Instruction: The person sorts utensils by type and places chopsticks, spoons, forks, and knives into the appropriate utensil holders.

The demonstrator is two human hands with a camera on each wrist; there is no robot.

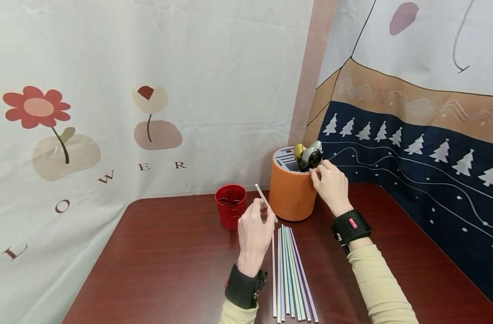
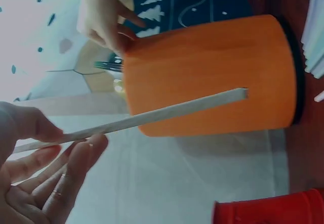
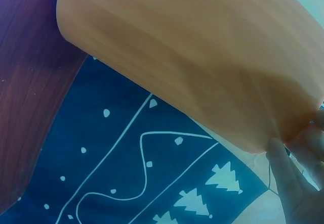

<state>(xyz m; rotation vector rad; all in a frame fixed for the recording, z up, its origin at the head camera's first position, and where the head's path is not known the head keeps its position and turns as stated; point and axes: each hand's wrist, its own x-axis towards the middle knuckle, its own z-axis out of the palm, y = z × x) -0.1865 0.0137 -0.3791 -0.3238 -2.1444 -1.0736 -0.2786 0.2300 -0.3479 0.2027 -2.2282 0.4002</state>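
Left wall cloth (image 1: 149, 90): spaced brown capitals "L O W E R" climb from lower left toward the middle, under the printed flowers. Red tag on the right wristband (image 1: 353, 223): too small to read. Nothing else legible.

Tabletop (image 1: 169, 261) – dark red wood grain, polished, faint sheen. Orange holder (image 1: 291, 193) – smooth matt, looks plastic. Utensils (image 1: 308, 156) inside – shiny metal, gold and silver. Red cup (image 1: 230, 206) – glossy plastic. Straw (image 1: 265, 200) in left hand (image 1: 254, 234) – white, matt, paper-like. Straws (image 1: 291, 274) near front edge – pastel, slight sheen. Backdrops (image 1: 149, 90) – printed cloth, matt, creased. Wrist straps (image 1: 351, 227) – black fabric.
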